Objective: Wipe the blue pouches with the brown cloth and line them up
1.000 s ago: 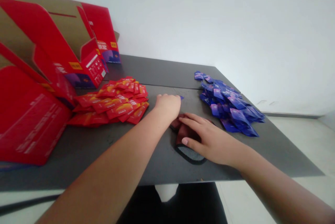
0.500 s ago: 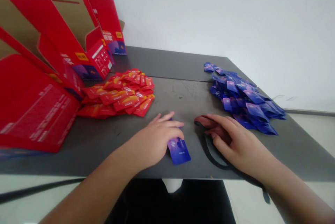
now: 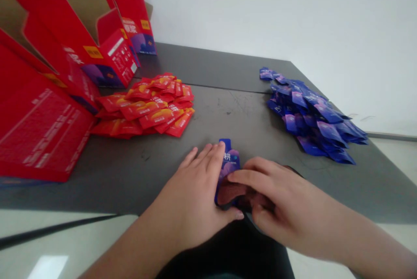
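Observation:
A blue-purple sachet [image 3: 227, 165] with a narrow top lies flat near the table's front edge. My left hand [image 3: 198, 192] rests palm down along its left side, fingers stretched out, one fingertip touching its upper part. My right hand [image 3: 276, 196] grips a brown cloth [image 3: 232, 192], which lies over the sachet's lower part and hides it. Much of the cloth is covered by the curled fingers. The heap of red sachets [image 3: 153, 109] lies beyond the left hand. Beyond the right hand is a heap of blue sachets [image 3: 312, 116].
Red cardboard boxes [image 3: 42, 118] with open flaps stand along the left side. The grey table [image 3: 228, 114] has a seam across it and meets a white wall [image 3: 260, 9] at the back. A black strap [image 3: 58, 229] crosses below the table edge at left.
My right hand has moved left with the brown cloth, from beside the sachet onto its lower part. My left hand has flattened and no longer covers the sachet's upper part. The view has tilted slightly.

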Tool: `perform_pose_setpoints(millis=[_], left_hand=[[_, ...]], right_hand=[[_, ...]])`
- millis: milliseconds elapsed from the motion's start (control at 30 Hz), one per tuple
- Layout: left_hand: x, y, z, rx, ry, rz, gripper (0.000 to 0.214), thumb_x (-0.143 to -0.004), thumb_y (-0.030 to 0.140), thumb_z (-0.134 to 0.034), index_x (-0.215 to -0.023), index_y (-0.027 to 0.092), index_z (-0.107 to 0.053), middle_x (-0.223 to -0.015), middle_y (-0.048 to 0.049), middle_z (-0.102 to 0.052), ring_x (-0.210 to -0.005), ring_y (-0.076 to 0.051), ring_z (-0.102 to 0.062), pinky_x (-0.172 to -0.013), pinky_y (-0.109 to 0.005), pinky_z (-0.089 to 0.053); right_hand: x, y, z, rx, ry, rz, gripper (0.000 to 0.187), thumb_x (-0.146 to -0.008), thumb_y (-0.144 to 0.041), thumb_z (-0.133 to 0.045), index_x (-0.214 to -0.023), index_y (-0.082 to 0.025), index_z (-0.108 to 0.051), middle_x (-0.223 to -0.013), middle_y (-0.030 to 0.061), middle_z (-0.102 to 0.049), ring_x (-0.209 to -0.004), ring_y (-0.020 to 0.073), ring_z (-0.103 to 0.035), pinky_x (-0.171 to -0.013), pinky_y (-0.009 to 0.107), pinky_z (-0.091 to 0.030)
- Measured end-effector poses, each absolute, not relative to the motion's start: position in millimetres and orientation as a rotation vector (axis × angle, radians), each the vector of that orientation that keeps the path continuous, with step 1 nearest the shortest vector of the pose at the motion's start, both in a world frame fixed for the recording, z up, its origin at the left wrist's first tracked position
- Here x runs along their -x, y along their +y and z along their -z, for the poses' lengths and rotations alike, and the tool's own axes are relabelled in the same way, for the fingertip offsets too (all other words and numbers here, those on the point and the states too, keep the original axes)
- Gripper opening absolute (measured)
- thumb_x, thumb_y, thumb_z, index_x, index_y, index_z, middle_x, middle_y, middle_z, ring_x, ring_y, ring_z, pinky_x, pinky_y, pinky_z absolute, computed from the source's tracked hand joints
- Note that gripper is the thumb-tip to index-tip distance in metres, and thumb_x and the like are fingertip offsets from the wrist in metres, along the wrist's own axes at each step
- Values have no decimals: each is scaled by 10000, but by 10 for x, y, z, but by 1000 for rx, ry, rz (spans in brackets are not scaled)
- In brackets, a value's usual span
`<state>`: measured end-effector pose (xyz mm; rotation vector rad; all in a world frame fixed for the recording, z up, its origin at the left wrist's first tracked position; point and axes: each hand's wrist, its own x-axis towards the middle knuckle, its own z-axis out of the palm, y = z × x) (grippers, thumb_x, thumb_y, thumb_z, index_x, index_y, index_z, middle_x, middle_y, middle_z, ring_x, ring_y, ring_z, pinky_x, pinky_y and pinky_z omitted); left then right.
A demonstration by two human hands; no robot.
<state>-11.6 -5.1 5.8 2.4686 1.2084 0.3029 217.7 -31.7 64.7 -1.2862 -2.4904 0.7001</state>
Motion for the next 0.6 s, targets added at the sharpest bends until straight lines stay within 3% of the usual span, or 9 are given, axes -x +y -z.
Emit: perform_pose_setpoints(millis=[100,200,367,600], left_hand=[[199,82,-53,-2487,1097,-351,1215,-809,635,-803,-1689,29,-225,-1722,-244,-387,-1582,-347,-432,-1333,-534,-309],[245,131,-49,-2489,1074,-388,1227,-820,661,-778,-1683,3,-207,-1707,-273,-395,-1563,-366,-458,-1316,-547,-333],[223,107,-19,-2461,1111,-373,1319,-727,691,-873,-1689,58,-229,-1724,-245,-383,-1566,-375,-451,-1324,-538,-314],[208,102,25,-2441,1136,-420,1338,-698,740,-889,-1691,101,-259,-1711,-209,-429,-1572,-352,-447,-1332,-513,-300]], right_hand=[[-2116,-297,-646,1121,-2608,-748,417,-973,-127,-632,-1333,-336,-660,-1388,22,-628,-1265,216,-594,-1079,379,-471],[-2107,-239,-603,1037,-2646,-813,218,-1103,-262,-554,-1264,-287,-698,-1268,27,-687,-1173,202,-608,-1056,375,-454],[-2051,-121,-467,1016,-2650,-711,234,-1123,-275,-517,-1135,-242,-749,-1078,24,-723,-1015,204,-624,-955,402,-440],[-1966,52,-385,1161,-2650,-529,206,-1096,-279,-561,-1058,-235,-759,-1060,36,-722,-1004,224,-626,-924,414,-433]])
